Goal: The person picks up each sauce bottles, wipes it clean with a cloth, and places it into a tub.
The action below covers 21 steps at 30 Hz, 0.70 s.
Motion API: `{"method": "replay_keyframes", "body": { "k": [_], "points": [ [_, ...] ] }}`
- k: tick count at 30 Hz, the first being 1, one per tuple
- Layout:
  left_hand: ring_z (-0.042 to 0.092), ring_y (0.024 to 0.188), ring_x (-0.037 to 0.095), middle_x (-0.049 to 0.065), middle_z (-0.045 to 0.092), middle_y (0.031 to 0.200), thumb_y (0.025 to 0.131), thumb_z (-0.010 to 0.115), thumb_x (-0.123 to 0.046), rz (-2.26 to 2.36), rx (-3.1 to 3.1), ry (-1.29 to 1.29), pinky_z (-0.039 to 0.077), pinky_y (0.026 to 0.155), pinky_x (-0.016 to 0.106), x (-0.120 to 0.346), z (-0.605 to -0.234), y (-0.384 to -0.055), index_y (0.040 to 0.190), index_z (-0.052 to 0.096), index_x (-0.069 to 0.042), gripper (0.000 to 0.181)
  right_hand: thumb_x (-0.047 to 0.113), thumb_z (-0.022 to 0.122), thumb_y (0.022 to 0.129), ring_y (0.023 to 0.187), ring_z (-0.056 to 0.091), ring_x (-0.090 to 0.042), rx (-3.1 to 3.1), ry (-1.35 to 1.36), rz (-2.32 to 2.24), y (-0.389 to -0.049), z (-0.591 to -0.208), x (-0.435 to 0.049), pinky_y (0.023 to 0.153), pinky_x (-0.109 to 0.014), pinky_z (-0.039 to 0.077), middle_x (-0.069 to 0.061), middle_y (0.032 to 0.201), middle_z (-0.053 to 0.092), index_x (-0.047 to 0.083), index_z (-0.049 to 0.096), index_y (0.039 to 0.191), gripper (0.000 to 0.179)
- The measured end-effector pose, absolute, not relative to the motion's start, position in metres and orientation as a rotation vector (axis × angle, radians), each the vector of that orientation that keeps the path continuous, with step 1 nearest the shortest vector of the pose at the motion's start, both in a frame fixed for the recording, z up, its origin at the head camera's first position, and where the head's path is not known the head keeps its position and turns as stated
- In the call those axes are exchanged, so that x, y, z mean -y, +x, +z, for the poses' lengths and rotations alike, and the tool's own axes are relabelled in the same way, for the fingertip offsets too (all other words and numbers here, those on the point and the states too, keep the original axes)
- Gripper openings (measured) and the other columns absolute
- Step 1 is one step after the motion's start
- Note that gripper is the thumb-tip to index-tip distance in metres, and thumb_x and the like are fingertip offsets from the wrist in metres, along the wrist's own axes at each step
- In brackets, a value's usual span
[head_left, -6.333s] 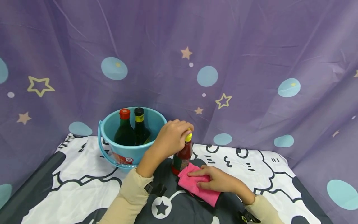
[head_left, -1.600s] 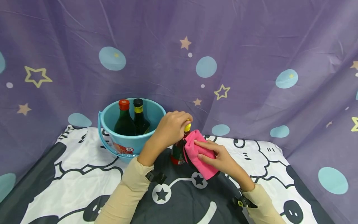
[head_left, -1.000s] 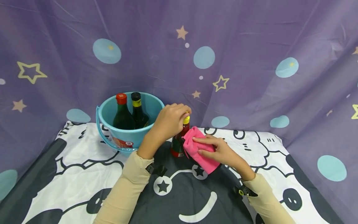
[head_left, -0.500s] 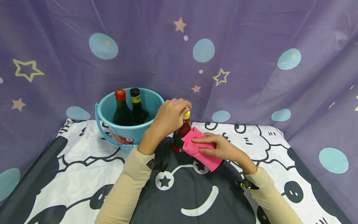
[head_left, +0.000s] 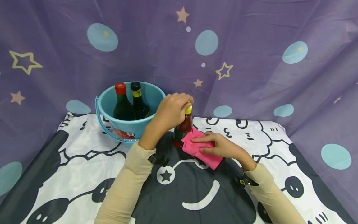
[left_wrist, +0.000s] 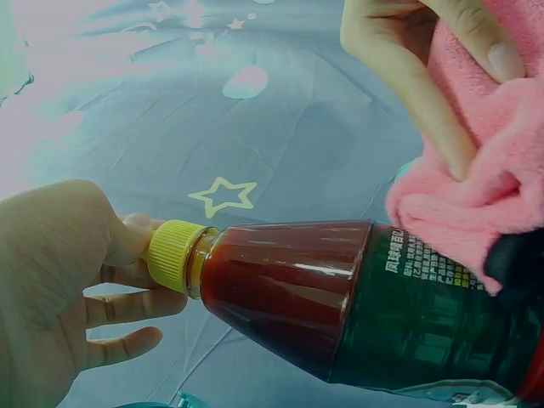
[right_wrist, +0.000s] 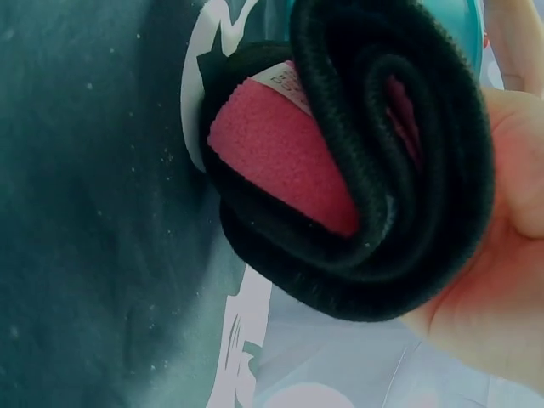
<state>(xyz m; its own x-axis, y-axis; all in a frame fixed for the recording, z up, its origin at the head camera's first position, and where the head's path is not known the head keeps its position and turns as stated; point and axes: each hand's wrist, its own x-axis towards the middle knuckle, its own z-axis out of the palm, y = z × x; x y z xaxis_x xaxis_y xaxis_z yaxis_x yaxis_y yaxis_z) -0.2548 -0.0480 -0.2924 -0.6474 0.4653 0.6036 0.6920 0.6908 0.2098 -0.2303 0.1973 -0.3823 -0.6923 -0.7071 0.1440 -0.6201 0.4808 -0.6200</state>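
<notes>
A glass sauce bottle point(head_left: 185, 125) with dark red contents and a yellow cap point(left_wrist: 176, 256) stands upright on the patterned cloth. My left hand point(head_left: 171, 111) pinches that cap from above between thumb and fingertips. In my right hand point(head_left: 222, 146) is a folded towel point(head_left: 199, 151), pink with a black side, gripped with the thumb below and fingers on top. Its near corner lies against the lower, labelled side of the bottle. Rolled black and pink layers of the towel point(right_wrist: 285, 157) fill the right wrist view, hiding most of the fingers.
A light blue bucket point(head_left: 130, 125) with a handle stands left of the bottle. Inside are a red-capped green bottle point(head_left: 123, 107) and a black-capped dark bottle point(head_left: 139, 105). Behind hangs a purple curtain point(head_left: 249, 77); a black and white cartoon cloth point(head_left: 167, 205) covers the surface.
The towel in my right hand went up near the bottle's neck, then came down its side. My left hand stays on the cap. The head view has tilted, shifting everything up.
</notes>
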Motion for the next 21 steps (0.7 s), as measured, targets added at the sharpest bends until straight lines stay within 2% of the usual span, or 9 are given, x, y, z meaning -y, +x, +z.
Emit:
{"method": "replay_keyframes", "body": {
  "k": [14, 21],
  "points": [
    [0.066, 0.088, 0.025, 0.005, 0.072, 0.095, 0.103, 0.058, -0.017, -0.497, 2.438, -0.818, 0.053, 0.083, 0.041, 0.0451, -0.29, -0.2518, 0.108, 0.072, -0.011, 0.015, 0.011, 0.073, 0.091, 0.069, 0.045, -0.009, -2.584, -1.074, -0.923, -0.2266, -0.3899, -0.1906, 0.06, -0.023, 0.043, 0.002, 0.081, 0.055, 0.017, 0.071, 0.131, 0.04],
    [0.067, 0.086, 0.025, 0.005, 0.072, 0.094, 0.103, 0.058, -0.017, -0.473, 2.449, -0.786, 0.053, 0.081, 0.041, 0.0434, -0.2883, -0.2488, 0.107, 0.072, -0.011, 0.015, 0.01, 0.071, 0.092, 0.066, 0.041, -0.008, -2.578, -1.076, -0.894, -0.2252, -0.3906, -0.1893, 0.059, -0.022, 0.04, 0.003, 0.077, 0.049, 0.017, 0.071, 0.132, 0.04]
  ]
}}
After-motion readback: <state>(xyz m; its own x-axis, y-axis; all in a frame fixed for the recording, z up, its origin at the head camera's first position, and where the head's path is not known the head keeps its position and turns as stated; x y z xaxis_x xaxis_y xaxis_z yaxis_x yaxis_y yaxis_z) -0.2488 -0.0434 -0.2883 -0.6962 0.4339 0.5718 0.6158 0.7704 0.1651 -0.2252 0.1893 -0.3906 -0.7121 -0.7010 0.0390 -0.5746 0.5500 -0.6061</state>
